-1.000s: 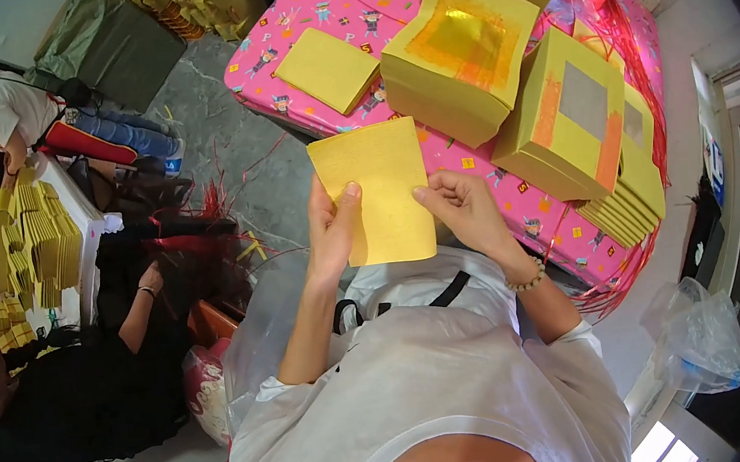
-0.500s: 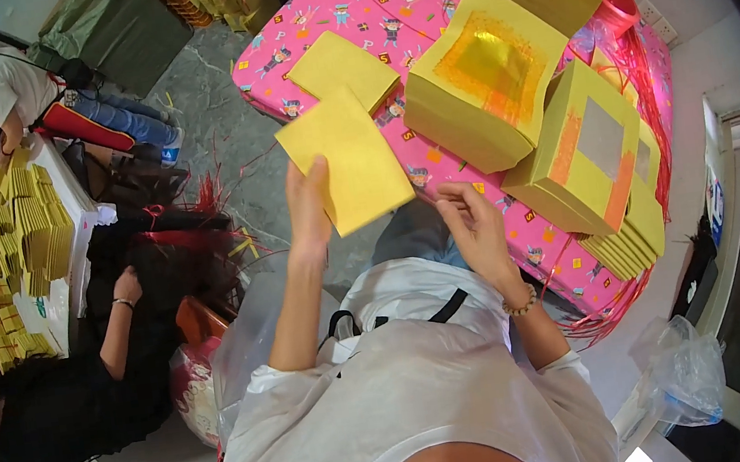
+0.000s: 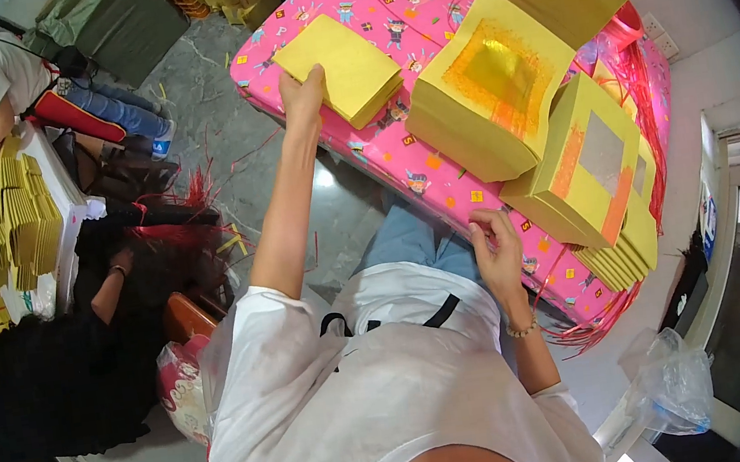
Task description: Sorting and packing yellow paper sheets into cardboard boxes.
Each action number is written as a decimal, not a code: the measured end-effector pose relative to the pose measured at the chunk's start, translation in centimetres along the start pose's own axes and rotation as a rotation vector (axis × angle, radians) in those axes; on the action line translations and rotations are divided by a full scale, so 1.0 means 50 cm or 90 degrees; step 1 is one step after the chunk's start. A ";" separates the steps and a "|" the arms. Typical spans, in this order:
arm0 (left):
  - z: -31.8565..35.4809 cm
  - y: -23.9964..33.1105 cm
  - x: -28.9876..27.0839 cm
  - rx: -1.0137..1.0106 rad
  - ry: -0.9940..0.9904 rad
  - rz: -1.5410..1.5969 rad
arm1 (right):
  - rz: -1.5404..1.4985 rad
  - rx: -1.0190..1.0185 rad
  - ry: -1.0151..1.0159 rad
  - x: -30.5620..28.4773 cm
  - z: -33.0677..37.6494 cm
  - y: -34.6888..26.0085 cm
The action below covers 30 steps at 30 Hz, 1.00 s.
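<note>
Gripping left hand [image 3: 303, 95]: 1 yellow paper stack [image 3: 343, 64] by its edge
Right hand [image 3: 496, 252]: unclenched, loosely bent
Pink cover [image 3: 439, 186]: beyond right hand

Yellow paper stack [image 3: 347, 70]: plain rectangular sheets or folded pieces, can't tell which. Lies flat on the pink printed table [image 3: 378, 150], near its left edge, turned at a slant. Top face smooth, uncreased-looking. Layered edges visible at lower right, slightly uneven. Lower-left edge gripped by the left hand [image 3: 304, 97], thumb on top. Just beside larger yellow block [image 3: 476, 114], apart.
</note>
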<state>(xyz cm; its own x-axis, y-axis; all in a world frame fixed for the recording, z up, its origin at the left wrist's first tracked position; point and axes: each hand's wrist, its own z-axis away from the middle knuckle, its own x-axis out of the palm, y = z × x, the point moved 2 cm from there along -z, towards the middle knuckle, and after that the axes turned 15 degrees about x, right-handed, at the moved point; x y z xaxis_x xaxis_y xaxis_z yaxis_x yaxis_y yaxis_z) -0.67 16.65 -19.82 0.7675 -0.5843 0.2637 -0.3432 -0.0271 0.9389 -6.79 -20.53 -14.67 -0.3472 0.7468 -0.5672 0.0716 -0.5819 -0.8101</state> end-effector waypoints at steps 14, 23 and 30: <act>0.011 -0.059 0.014 0.063 -0.006 -0.356 | -0.003 -0.025 0.041 -0.010 0.018 0.023; 0.019 0.000 0.045 0.111 -0.112 -0.637 | -0.011 -0.046 0.051 -0.036 0.032 0.008; 0.024 0.012 0.056 0.195 -0.037 -0.766 | -0.021 -0.064 0.118 -0.106 0.018 -0.055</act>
<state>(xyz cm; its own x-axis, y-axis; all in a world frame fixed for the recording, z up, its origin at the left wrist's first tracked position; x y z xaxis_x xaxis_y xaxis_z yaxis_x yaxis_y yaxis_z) 0.61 14.04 -18.78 0.6591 -0.0922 -0.7464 0.4434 -0.7540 0.4847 -5.97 -23.17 -9.31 -0.1740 0.8166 -0.5503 0.1588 -0.5283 -0.8341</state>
